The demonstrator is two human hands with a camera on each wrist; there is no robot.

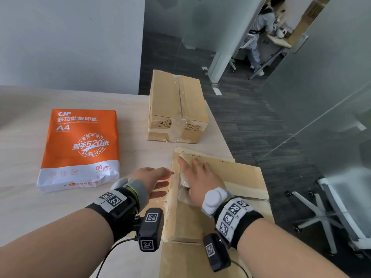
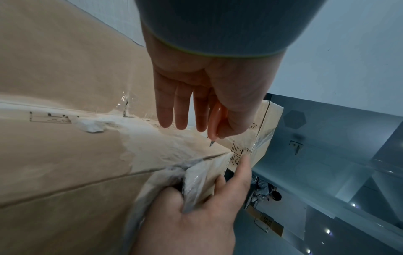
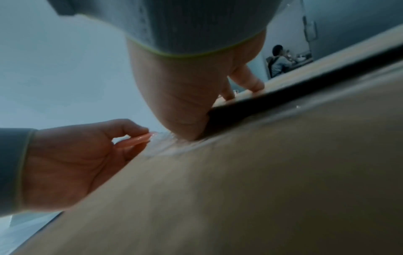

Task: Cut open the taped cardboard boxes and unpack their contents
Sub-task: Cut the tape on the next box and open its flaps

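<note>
The near cardboard box [image 1: 218, 199] sits at 5 o'clock in the head view, at the right edge of the bench [image 1: 24, 149], with its top seam parted and torn clear tape along the gap. The right hand [image 1: 197, 180] lies flat on the box top, fingers straight and spread toward 12 o'clock; its thumb dips into the dark slit between the flaps, as the right wrist view shows. The right grip is therefore wide, pressing rather than holding.

The left hand [image 1: 152, 180] sits just beside the box's left edge at 9 o'clock from the right hand. Its thumb and forefinger pinch a small orange cutter [image 2: 217, 119], blade tip pointing at the taped seam, while the other three fingers hang straight. So the left grip is narrow, holding the cutter.

A second cardboard box [image 1: 176, 107], its tape whole, stands at 12 o'clock, well apart from the hands. An orange and white ream of A4 paper [image 1: 80, 149] lies flat at 9 o'clock on the bench.
</note>
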